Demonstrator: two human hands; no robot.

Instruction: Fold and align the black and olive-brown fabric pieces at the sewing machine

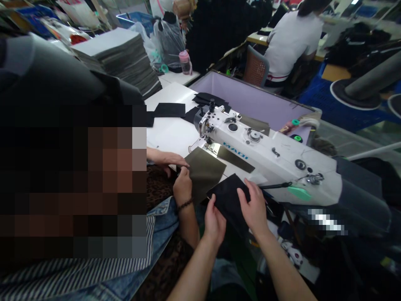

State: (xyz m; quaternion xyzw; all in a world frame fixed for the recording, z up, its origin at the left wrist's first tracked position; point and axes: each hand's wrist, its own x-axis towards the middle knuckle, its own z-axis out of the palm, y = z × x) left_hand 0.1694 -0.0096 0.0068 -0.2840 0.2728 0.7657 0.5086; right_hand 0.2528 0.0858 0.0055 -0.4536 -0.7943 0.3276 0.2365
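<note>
A black fabric piece [230,198] is held between my two hands, below the sewing machine's arm. My left hand [215,219] grips its left edge, thumb up. My right hand [254,205] holds its right side, with the thumb and fingers over the edge. An olive-brown fabric sheet [203,169] lies on the white table [172,136] just beyond, partly under a co-worker's hands [182,179] at its left edge. The white sewing machine [266,154] stands right of the sheet, its needle area near the sheet's upper corner.
Black fabric pieces [170,110] lie on the table behind the machine head. A lilac-lined bin [250,90] stands behind the machine. A co-worker in denim [166,221] sits close on the left. Further back are a tall fabric stack [125,60], a pink-lidded bottle [185,62] and a seated person [293,42].
</note>
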